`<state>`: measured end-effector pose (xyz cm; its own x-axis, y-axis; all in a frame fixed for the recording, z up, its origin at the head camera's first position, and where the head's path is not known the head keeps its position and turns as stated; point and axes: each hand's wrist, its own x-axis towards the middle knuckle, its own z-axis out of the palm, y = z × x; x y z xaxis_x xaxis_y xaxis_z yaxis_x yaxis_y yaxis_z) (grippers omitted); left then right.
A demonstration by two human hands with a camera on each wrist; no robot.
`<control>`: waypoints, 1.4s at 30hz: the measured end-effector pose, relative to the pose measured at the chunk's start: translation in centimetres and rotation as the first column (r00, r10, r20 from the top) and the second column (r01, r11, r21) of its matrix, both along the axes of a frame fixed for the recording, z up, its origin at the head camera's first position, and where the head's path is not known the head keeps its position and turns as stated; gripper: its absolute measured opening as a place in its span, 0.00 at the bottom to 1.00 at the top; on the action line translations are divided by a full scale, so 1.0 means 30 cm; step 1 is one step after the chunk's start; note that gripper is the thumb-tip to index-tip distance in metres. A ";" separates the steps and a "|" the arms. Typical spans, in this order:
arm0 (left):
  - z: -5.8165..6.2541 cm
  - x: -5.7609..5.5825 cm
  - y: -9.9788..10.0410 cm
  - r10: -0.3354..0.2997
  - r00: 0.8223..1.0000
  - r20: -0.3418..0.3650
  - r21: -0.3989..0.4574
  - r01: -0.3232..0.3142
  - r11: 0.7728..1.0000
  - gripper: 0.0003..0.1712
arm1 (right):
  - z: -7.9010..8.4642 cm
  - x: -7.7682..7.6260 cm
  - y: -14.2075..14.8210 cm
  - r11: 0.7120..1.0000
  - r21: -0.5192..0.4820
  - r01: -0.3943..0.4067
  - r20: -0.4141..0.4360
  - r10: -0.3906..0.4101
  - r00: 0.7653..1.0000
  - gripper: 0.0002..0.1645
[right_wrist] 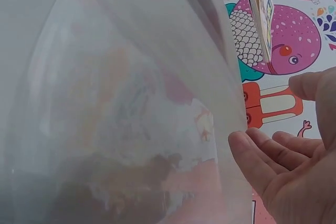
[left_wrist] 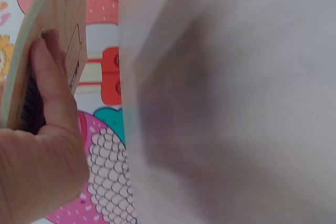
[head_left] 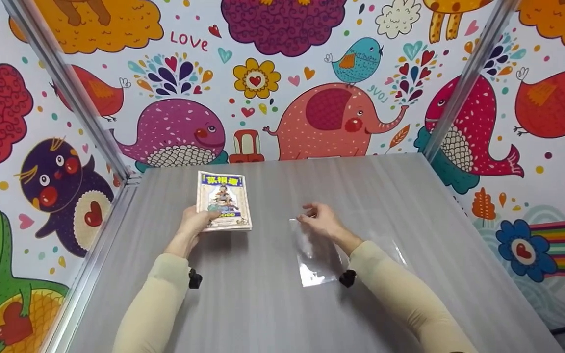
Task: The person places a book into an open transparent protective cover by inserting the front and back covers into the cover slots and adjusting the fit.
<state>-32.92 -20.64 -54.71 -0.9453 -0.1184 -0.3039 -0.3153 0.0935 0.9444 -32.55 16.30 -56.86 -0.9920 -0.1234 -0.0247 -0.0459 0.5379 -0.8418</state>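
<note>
My left hand point(head_left: 194, 225) grips a thin illustrated booklet point(head_left: 223, 201), thumb across the front cover near its lower left corner. The cover has a purple title band with yellow characters. From the left wrist view, the fingers point(left_wrist: 52, 77) of this hand press on the booklet's back, and the booklet is raised off the table. A clear plastic bag point(head_left: 312, 255) lies flat on the table, glossy with reflections. Above its far left corner is my right hand point(head_left: 324, 221). In the right wrist view a gap shows between its thumb point(right_wrist: 307, 85) and loosely bent fingers, with nothing held there.
Both hands are over a grey wood-grain table point(head_left: 263, 304). Behind it stands a wall point(head_left: 258, 117) printed with cartoon animals, and metal frame posts point(head_left: 464, 93) rise at the corners. Small black devices point(head_left: 347, 278) are strapped to the wrists.
</note>
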 end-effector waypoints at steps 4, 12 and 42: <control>0.006 0.005 0.042 -0.015 1.000 -0.015 0.016 0.016 1.000 0.26 | 0.004 -0.003 -0.017 0.994 -0.110 0.014 0.039 -0.010 0.999 0.31; 0.000 0.030 0.119 -0.066 0.998 -0.022 0.024 0.066 0.997 0.27 | 0.012 0.003 -0.049 0.971 -0.237 0.027 0.092 -0.005 0.996 0.31; 0.013 0.088 0.354 -0.162 0.983 -0.086 0.093 0.170 0.981 0.24 | 0.050 -0.005 -0.133 0.818 -0.565 0.104 0.374 0.142 0.917 0.25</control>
